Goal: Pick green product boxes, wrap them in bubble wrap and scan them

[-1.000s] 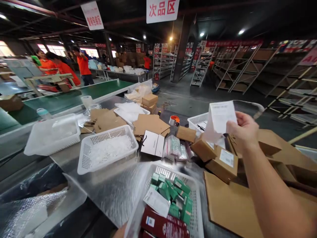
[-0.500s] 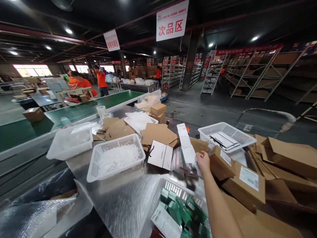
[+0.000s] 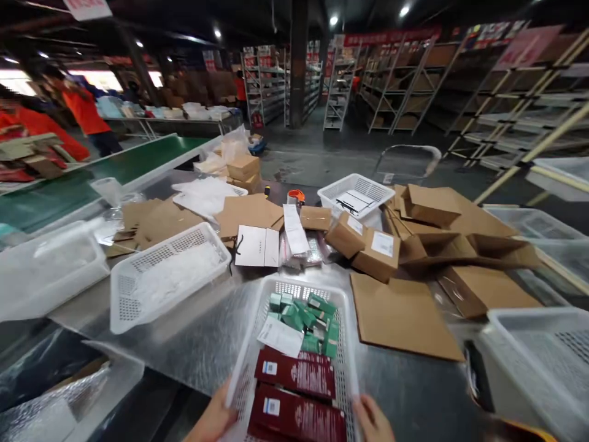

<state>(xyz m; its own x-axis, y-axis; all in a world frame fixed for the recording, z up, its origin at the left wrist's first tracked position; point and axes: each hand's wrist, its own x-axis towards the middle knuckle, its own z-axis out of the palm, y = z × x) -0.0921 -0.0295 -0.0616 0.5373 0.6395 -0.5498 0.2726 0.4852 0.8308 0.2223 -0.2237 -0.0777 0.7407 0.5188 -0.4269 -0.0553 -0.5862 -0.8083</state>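
both my hands are on the white basket [image 3: 346, 344], which sits at the near edge of the metal tabletop [image 3: 207, 344] right in front of me. my left hand [image 3: 212, 422] has its grip curled over the near left corner of the rim; my right hand [image 3: 373, 420] is clasped on the near right corner.

the basket holds dark red boxes [image 3: 297, 396] at the near end, small green boxes [image 3: 306, 316] at the far end, and a paper slip [image 3: 280, 336] lying between them.

i judge the basket to be thin perforated plastic, light in itself but flexing under the load, with the weight sitting toward me. the rim looks like the stiffest part, so the two corners are a sound place to hold; kept level, the boxes shouldn't slide. the loose slip could flutter off.

a flat cardboard sheet [image 3: 402, 316] lies just to the right, another white basket of packing filler [image 3: 168, 276] to the left.
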